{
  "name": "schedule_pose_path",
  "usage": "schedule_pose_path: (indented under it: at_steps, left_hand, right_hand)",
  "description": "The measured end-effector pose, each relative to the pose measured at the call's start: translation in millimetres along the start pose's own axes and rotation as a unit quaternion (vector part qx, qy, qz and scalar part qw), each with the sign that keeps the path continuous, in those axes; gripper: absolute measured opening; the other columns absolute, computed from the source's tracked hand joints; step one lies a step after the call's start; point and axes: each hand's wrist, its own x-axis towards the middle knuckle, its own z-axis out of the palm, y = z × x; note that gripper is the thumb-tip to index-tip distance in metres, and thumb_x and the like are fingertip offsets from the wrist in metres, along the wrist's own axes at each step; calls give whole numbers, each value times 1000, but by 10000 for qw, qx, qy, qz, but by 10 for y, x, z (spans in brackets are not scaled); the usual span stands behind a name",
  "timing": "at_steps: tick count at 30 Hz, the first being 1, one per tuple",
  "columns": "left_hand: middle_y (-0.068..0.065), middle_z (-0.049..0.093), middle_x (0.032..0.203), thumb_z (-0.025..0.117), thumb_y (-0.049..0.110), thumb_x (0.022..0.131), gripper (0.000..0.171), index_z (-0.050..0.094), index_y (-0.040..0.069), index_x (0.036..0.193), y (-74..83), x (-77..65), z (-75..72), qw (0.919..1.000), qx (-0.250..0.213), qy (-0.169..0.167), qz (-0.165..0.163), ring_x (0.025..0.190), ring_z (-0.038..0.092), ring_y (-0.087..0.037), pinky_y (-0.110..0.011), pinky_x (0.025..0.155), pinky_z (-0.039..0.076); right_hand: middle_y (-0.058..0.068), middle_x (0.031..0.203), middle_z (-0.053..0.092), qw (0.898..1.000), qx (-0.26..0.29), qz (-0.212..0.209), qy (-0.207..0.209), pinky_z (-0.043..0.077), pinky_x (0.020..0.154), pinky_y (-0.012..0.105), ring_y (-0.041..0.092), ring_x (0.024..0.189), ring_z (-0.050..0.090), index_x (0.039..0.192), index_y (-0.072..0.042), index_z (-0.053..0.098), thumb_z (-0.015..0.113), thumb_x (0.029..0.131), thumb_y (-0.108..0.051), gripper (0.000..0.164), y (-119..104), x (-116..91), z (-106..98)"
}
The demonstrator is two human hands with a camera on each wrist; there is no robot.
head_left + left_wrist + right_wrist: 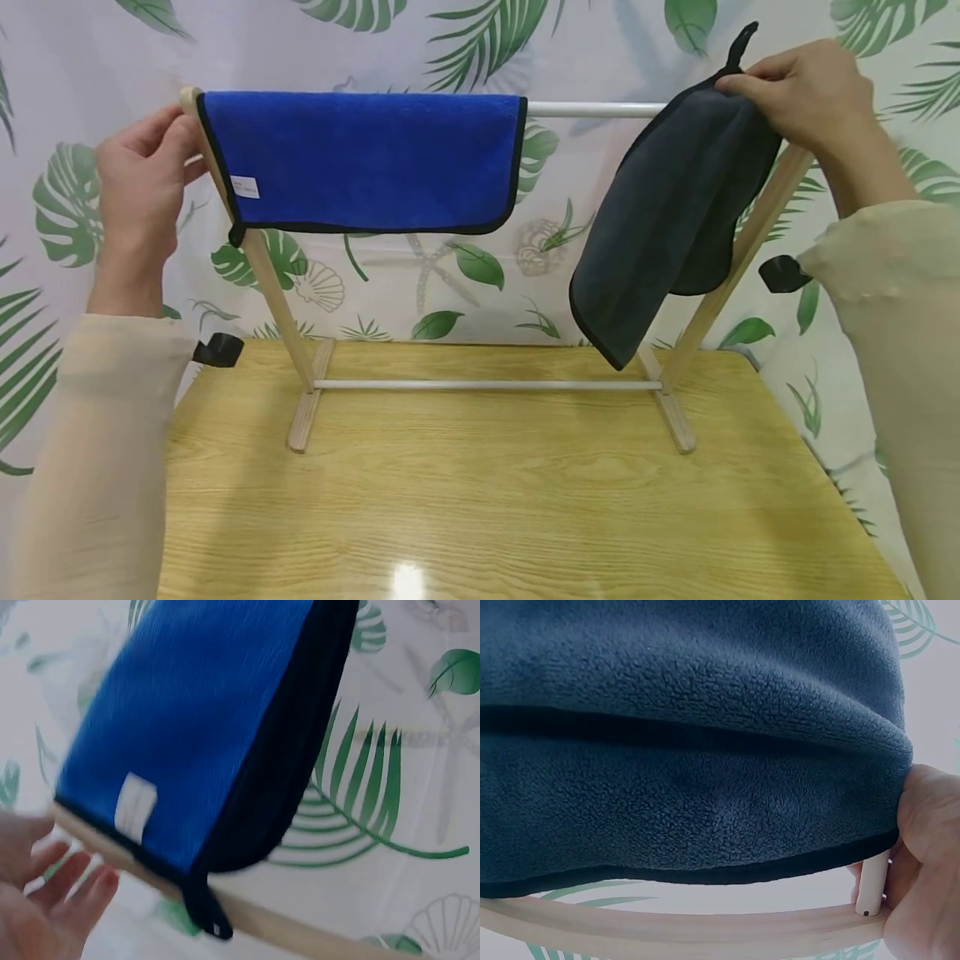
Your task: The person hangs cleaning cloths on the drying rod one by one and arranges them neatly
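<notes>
A blue towel (367, 162) with black edging and a white label hangs folded over the left part of the rack's white top bar (592, 109). At its left end my left hand (146, 171) holds the top of the wooden post (273, 292), thumb and fingers at either side. In the left wrist view the towel's black loop (206, 907) dangles across the post. My right hand (821, 104) pinches a dark grey towel (660, 200) by its upper edge at the bar's right end. The grey towel hangs slanted in folds, its black loop (741, 46) sticking up.
The wooden rack stands on a wood-grain table (480, 500), its feet (675, 421) spread front to back. A lower white bar (487, 385) joins the two sides. Behind hangs a leaf-patterned cloth (465, 283).
</notes>
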Motion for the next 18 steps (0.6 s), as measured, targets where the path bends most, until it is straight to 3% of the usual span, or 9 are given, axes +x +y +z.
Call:
schedule_pose_path:
  at_steps: [2, 4, 6, 8, 10, 14, 18]
  left_hand:
    - [-1, 67, 114, 68, 18, 102, 30, 71, 9, 130, 47, -104, 86, 9962, 451, 626, 411, 104, 62, -14, -22, 101, 48]
    - [4, 63, 112, 63, 16, 103, 28, 69, 9, 129, 95, -234, 170, 9845, 1005, 1145, 869, 104, 58, -9, -20, 99, 45]
    - [8, 60, 110, 60, 16, 105, 27, 67, 9, 130, 142, -389, 252, 9696, 1555, 1433, 1232, 105, 54, -6, -23, 96, 43]
    - [9, 61, 109, 59, 15, 105, 27, 67, 8, 130, 169, -544, 336, 9613, 1764, 1481, 1513, 106, 53, -6, -23, 95, 42]
    - [7, 62, 110, 60, 14, 105, 27, 68, 6, 129, 168, -681, 412, 9617, 1677, 1329, 1712, 107, 55, -8, -24, 93, 44]
    - [3, 65, 111, 62, 12, 104, 26, 69, 3, 128, 86, -923, 574, 9714, 1340, 698, 1832, 105, 59, -14, -25, 89, 47]
    - [-1, 67, 111, 63, 7, 103, 28, 67, -3, 129, -83, -1118, 767, 9676, 1504, -198, 2019, 102, 61, -12, -24, 89, 48]
  right_hand:
    - [36, 117, 58, 10000, 3, -28, 24, 39, 89, 56, 37, 95, 43, 133, 10, 62, 51, 107, -39, 57, 1, 4, 5]
    - [36, 115, 58, 10000, -9, -45, 46, 39, 86, 52, 35, 93, 42, 132, 11, 63, 51, 107, -39, 57, -2, 4, 3]
    - [36, 114, 58, 10000, -26, -66, 57, 36, 81, 48, 33, 91, 42, 131, 11, 63, 52, 107, -39, 57, -5, 4, -5]
    - [35, 114, 59, 10000, -26, -36, 55, 36, 82, 47, 32, 91, 42, 131, 10, 63, 52, 107, -39, 57, -7, 1, -12]
    - [35, 114, 59, 10000, -31, 1, 53, 36, 82, 46, 30, 91, 42, 132, 10, 63, 52, 107, -40, 57, -7, -1, -18]
    - [34, 114, 59, 10000, -6, 51, 26, 34, 80, 43, 28, 90, 41, 133, 8, 63, 52, 106, -41, 57, -8, 2, -20]
    - [33, 116, 59, 9999, 36, 128, -16, 36, 84, 44, 26, 91, 41, 134, 7, 63, 52, 106, -42, 57, -7, 2, -9]
